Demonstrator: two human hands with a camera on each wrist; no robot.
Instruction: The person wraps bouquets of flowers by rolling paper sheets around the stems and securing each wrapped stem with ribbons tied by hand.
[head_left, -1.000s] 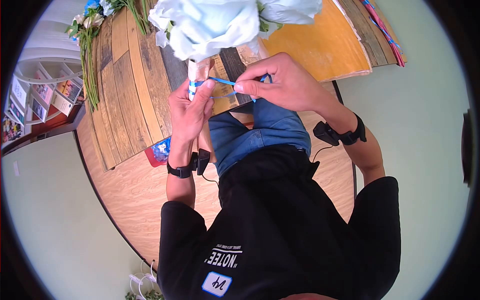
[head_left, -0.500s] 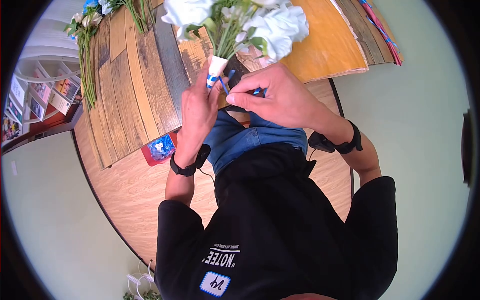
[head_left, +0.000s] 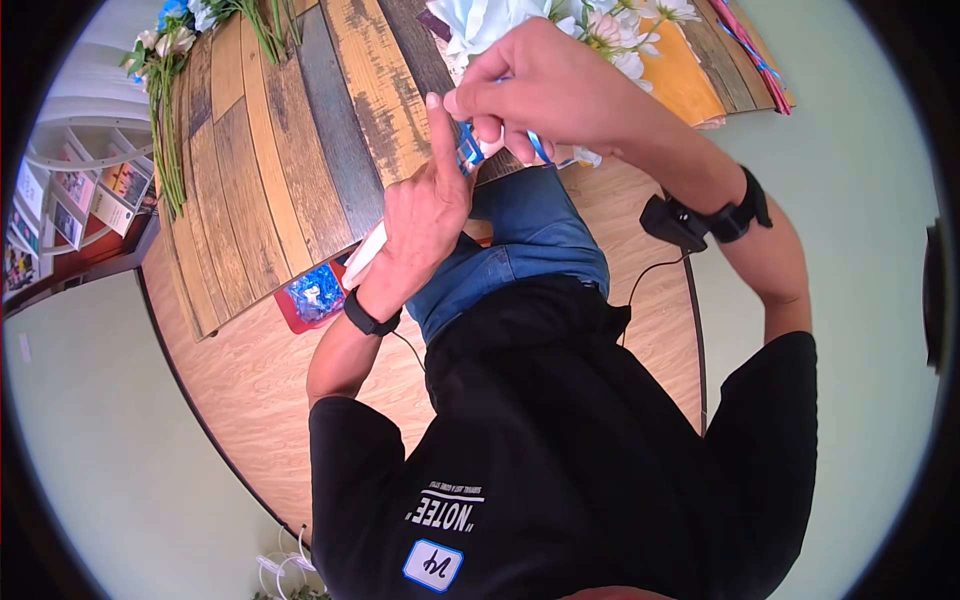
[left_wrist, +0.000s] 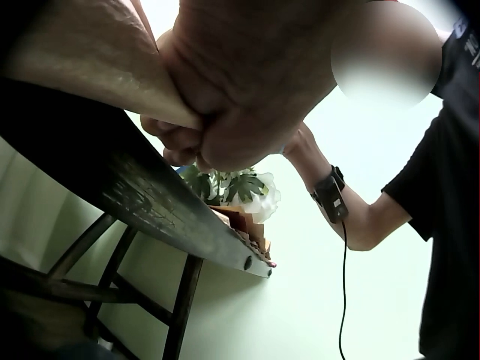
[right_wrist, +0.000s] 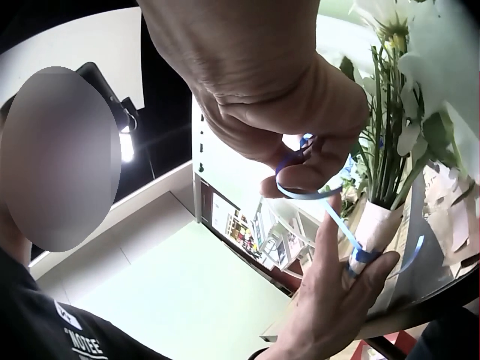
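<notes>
My left hand (head_left: 430, 215) grips the pale paper-wrapped stems of a bouquet, its index finger pointing up beside them. The wrapped end (head_left: 365, 255) sticks out near my left wrist, and in the left wrist view the wrapping (left_wrist: 82, 60) runs into the curled fingers. A blue ribbon (right_wrist: 364, 256) goes round the wrapping just above my left thumb. My right hand (head_left: 555, 90) pinches one length of this ribbon and pulls it away from the stems; a loose tail (right_wrist: 414, 255) hangs at the other side. White flowers (head_left: 480, 25) and green stems (right_wrist: 386, 142) are partly hidden behind my right hand.
The wooden table (head_left: 290, 150) spreads before me. Long-stemmed flowers (head_left: 168, 120) lie at its left, orange-tan paper (head_left: 690, 85) and pink-red rolled lengths (head_left: 755, 60) at the right. A red bin (head_left: 312, 298) with blue scraps stands below the edge.
The bouquet has tipped over toward the right, its blooms now behind my right hand. My right hand has risen with the ribbon, and my left index finger has straightened.
</notes>
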